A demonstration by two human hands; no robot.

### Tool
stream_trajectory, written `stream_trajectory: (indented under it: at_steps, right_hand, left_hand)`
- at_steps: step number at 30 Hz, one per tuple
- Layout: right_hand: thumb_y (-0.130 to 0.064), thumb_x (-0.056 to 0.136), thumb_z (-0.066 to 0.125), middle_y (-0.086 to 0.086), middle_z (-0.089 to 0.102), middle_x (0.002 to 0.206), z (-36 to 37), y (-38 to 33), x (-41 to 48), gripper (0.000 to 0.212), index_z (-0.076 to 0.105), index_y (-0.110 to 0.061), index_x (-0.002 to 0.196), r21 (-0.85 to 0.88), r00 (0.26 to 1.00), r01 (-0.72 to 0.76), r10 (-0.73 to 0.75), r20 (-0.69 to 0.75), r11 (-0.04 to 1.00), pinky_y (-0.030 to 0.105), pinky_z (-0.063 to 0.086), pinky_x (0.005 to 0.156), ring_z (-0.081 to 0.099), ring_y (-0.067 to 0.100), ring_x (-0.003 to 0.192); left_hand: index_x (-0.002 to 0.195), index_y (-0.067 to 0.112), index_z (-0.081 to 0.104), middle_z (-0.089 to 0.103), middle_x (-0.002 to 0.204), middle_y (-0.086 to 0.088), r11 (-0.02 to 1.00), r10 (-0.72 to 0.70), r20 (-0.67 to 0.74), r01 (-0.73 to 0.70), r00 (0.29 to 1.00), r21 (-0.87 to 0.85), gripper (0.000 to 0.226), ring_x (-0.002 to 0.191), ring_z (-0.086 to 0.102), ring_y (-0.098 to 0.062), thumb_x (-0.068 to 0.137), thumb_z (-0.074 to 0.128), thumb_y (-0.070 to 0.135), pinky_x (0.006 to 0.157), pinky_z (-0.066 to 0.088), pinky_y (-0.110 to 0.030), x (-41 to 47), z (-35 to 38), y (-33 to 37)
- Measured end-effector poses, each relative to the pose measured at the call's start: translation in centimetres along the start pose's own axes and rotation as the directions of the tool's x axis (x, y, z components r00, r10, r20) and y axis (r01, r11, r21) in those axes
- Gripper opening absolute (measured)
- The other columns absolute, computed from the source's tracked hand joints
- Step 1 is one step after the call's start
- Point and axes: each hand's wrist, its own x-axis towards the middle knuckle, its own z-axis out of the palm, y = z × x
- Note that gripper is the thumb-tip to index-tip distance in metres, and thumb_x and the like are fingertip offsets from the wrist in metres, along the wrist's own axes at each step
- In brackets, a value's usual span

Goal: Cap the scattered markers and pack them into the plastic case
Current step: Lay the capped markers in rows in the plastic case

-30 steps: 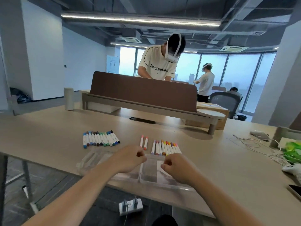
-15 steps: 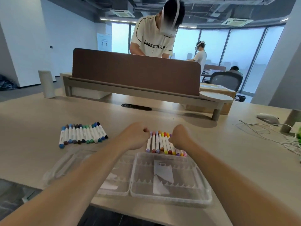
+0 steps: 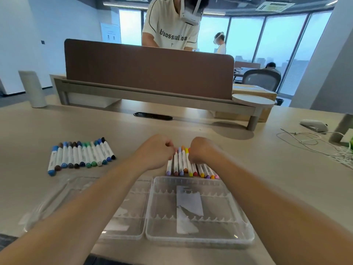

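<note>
Both bare forearms reach forward from the lower corners over the clear plastic case (image 3: pixel 198 234), which lies open on the table (image 3: pixel 267 161) nearest the viewer, its two halves side by side and its scalloped marker slots bare apart from a paper insert (image 3: pixel 189 205).

The left hand (image 3: pixel 155 152) is curled into a loose fist, knuckles up, at the left edge of the warm-coloured row of markers (image 3: pixel 181 161). Its fingertips meet at the far end of the leftmost markers, but whether they pinch a cap or only touch the barrels cannot be told from this angle.

The right hand (image 3: pixel 200 150) is likewise curled, fingers folded down onto the middle of the same row; it covers several markers, and its grip on any one of them is hidden.

That row lies just beyond the case's right half, with purple, orange, yellow and pink caps pointing toward the viewer. A second row of markers (image 3: pixel 80 155), in blues, greens, browns and black, lies well to the left, untouched, all capped.
</note>
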Motion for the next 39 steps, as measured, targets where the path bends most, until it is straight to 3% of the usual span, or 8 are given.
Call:
stream_trajectory:
  at_steps: [5, 11, 19, 22, 24, 27, 32, 39]
  right_hand:
    - [-0.016, 0.093, 0.050, 0.001, 0.055, 0.076, -0.2, -0.8, -0.4, 0.020, 0.053, -0.014, 0.073, -0.005, 1.000, -0.022, 0.022, 0.011, 1.000, 0.030, 0.046, 0.067, 0.051, 0.017, 0.065]
    - [-0.019, 0.095, 0.048, 0.000, 0.053, 0.073, 0.3, -0.9, -0.7, 0.024, 0.054, -0.015, 0.072, 0.060, 0.999, -0.047, 0.046, 0.016, 0.997, 0.029, 0.041, 0.064, 0.047, 0.014, 0.062]
    - [-0.022, 0.091, 0.056, 0.007, 0.060, 0.078, -1.2, 1.0, -2.5, 0.020, 0.062, -0.006, 0.082, 0.113, 0.994, -0.035, 0.023, 0.102, 0.993, 0.029, 0.050, 0.070, 0.059, 0.020, 0.072]
    - [-0.016, 0.089, 0.051, 0.009, 0.053, 0.067, -2.0, 3.0, -5.6, 0.022, 0.060, -0.005, 0.072, 0.261, 0.986, -0.030, -0.014, 0.164, 0.965, 0.025, 0.038, 0.052, 0.045, 0.021, 0.054]
    - [-0.013, 0.088, 0.047, 0.007, 0.049, 0.056, -2.3, 4.4, -7.9, 0.026, 0.055, -0.007, 0.064, 0.320, 0.976, -0.057, -0.015, 0.219, 0.946, 0.019, 0.027, 0.043, 0.036, 0.018, 0.042]
    - [-0.015, 0.091, 0.046, 0.004, 0.045, 0.049, -2.3, 6.0, -10.8, 0.030, 0.050, -0.009, 0.061, 0.323, 0.946, -0.081, -0.030, 0.323, 0.943, 0.012, 0.020, 0.037, 0.032, 0.013, 0.033]
    - [-0.014, 0.087, 0.047, 0.003, 0.049, 0.054, -1.7, 7.6, -13.9, 0.024, 0.053, -0.010, 0.064, 0.341, 0.938, -0.082, -0.043, 0.345, 0.937, 0.015, 0.023, 0.038, 0.036, 0.012, 0.037]
    - [-0.013, 0.082, 0.051, 0.003, 0.049, 0.045, -0.6, 8.0, -15.8, 0.025, 0.054, -0.009, 0.057, 0.326, 0.932, -0.076, -0.049, 0.359, 0.942, 0.018, 0.025, 0.038, 0.036, 0.014, 0.035]
  left_hand:
    - [0.083, 0.012, 0.067, 0.069, 0.080, -0.006, 1.000, -0.009, -0.014, 0.009, 1.000, -0.027, 0.024, 0.062, 0.056, -0.017, 0.097, 0.050, 0.022, 0.065, 0.050, -0.036, -0.1, -0.3, -0.5]
    - [0.075, 0.019, 0.063, 0.063, 0.067, 0.002, 1.000, -0.017, -0.021, 0.017, 1.000, -0.010, 0.027, 0.057, 0.052, -0.013, 0.098, 0.050, 0.024, 0.055, 0.041, -0.024, -0.8, -0.3, -0.6]
    - [0.086, 0.018, 0.067, 0.069, 0.086, -0.006, 0.998, -0.008, -0.008, 0.009, 1.000, 0.065, 0.022, 0.074, 0.061, -0.015, 0.098, 0.049, 0.024, 0.075, 0.052, -0.032, -2.2, 0.8, 0.5]
    - [0.090, 0.016, 0.068, 0.067, 0.080, 0.000, 0.995, 0.022, 0.014, -0.023, 1.000, 0.094, 0.018, 0.075, 0.060, -0.012, 0.096, 0.052, 0.023, 0.092, 0.047, -0.037, -2.8, 2.0, 1.3]
    - [0.091, 0.015, 0.068, 0.066, 0.085, 0.000, 0.992, 0.058, 0.032, -0.061, 0.998, 0.112, 0.016, 0.081, 0.063, -0.018, 0.094, 0.055, 0.024, 0.082, 0.053, -0.038, -3.5, 2.8, 2.2]
    - [0.100, 0.019, 0.068, 0.064, 0.101, 0.002, 0.976, 0.125, 0.110, -0.142, 0.986, 0.162, 0.015, 0.092, 0.060, -0.016, 0.093, 0.059, 0.028, 0.086, 0.053, -0.034, -4.8, 4.3, 3.9]
    - [0.135, 0.022, 0.056, 0.059, 0.130, 0.005, 0.949, 0.192, 0.210, -0.236, 0.959, 0.210, 0.038, 0.106, 0.056, -0.012, 0.096, 0.057, 0.022, 0.080, 0.037, -0.019, -6.7, 6.4, 5.1]
    - [0.142, 0.023, 0.048, 0.047, 0.139, 0.001, 0.911, 0.237, 0.326, -0.326, 0.915, 0.253, 0.047, 0.105, 0.057, -0.014, 0.095, 0.056, 0.020, 0.078, 0.042, -0.020, -8.2, 7.7, 5.7]
